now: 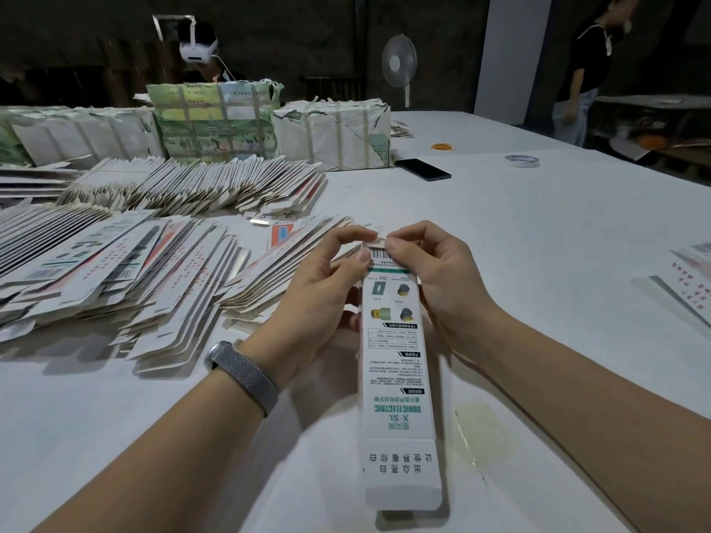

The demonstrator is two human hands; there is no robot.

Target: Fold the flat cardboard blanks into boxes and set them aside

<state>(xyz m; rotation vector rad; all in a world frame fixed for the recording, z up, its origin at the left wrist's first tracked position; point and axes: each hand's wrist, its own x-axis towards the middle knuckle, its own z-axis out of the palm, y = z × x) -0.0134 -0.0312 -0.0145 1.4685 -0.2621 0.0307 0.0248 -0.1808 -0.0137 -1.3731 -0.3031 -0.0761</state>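
Fingers of the left hand (323, 286) pinch the far end flap of the long box (396, 363), thumb on the barcode panel, evidently to steady it for tucking. Left of them, flat blanks (127, 271) lie fanned within reach on the counter (538, 232). Fingers of the right hand (434, 278) pinch the same flap opposite. Right of them lies a finished box (688, 286), set aside.

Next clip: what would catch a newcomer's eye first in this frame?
First, the long white box in the centre foreground, with the left hand and right hand pinching its far end flap. Next, the heaps of flat cardboard blanks fanned over the table's left side. Behind them stand strapped bundles, and a dark phone lies on the white table.
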